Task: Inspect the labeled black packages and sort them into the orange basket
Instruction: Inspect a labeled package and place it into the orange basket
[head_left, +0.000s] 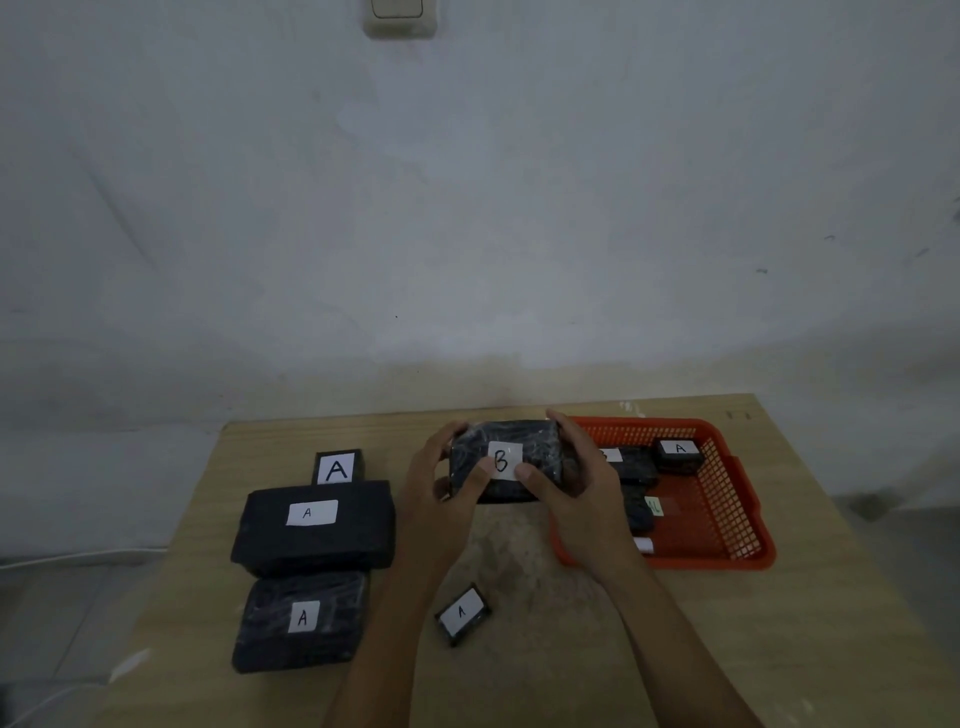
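From the head view, my left hand (447, 483) and right hand (576, 478) grip the B package (506, 460) between them, raised over the table (571, 623). The orange basket (727, 519), just right of my right hand, holds several packages; four A packages (311, 525) wait left.
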